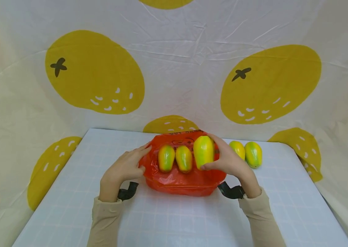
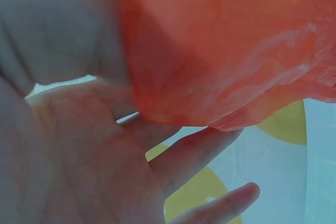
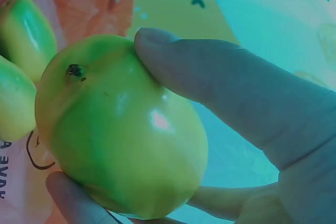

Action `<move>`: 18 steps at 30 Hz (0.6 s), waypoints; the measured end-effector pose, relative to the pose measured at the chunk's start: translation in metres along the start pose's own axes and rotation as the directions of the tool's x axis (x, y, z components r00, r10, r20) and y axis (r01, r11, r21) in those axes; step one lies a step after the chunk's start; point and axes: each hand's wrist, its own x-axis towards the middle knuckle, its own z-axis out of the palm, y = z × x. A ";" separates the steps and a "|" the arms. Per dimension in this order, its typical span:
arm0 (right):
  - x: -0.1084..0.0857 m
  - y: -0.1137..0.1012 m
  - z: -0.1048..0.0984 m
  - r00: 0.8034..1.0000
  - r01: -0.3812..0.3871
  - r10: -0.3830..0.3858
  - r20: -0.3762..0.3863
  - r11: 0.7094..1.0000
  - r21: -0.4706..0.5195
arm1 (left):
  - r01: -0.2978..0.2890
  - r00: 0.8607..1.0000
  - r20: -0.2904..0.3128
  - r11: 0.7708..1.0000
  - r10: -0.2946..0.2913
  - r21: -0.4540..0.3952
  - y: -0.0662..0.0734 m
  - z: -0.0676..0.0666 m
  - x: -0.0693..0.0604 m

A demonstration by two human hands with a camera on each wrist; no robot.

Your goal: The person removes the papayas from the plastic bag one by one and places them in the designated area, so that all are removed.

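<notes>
On the table lies a red plastic bag [image 1: 174, 183] with black print. Two yellow-green fruits [image 1: 166, 158] [image 1: 184, 159] rest side by side on it. My right hand [image 1: 231, 161] grips a third, larger-looking fruit [image 1: 204, 152] over the bag's right part; in the right wrist view, thumb and fingers stand around that fruit [image 3: 121, 129]. My left hand [image 1: 124, 167] holds the bag's left edge. The left wrist view has the red plastic [image 2: 210, 51] covering the thumb's end and some fingertips of this hand [image 2: 100, 145], the lower fingers spread.
Two more yellow-green fruits [image 1: 237, 149] [image 1: 253, 154] sit on the table [image 1: 167, 223] to the right of the bag, beyond my right hand. Behind the table hangs a pale cloth [image 1: 180, 85] printed with large yellow fruit shapes.
</notes>
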 end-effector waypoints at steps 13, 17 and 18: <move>-0.022 0.014 -0.005 0.999 -0.027 0.033 -0.032 0.987 0.159 | 0.007 1.000 -0.002 1.000 -0.007 0.004 -0.001 0.002 0.001; -0.025 0.022 -0.006 0.999 0.034 -0.029 -0.023 0.967 0.251 | 0.010 1.000 0.002 1.000 -0.010 0.003 -0.001 0.002 0.001; -0.025 0.024 -0.006 0.999 0.051 -0.046 -0.023 0.963 0.264 | 0.014 1.000 0.004 1.000 -0.014 0.001 -0.001 0.002 0.001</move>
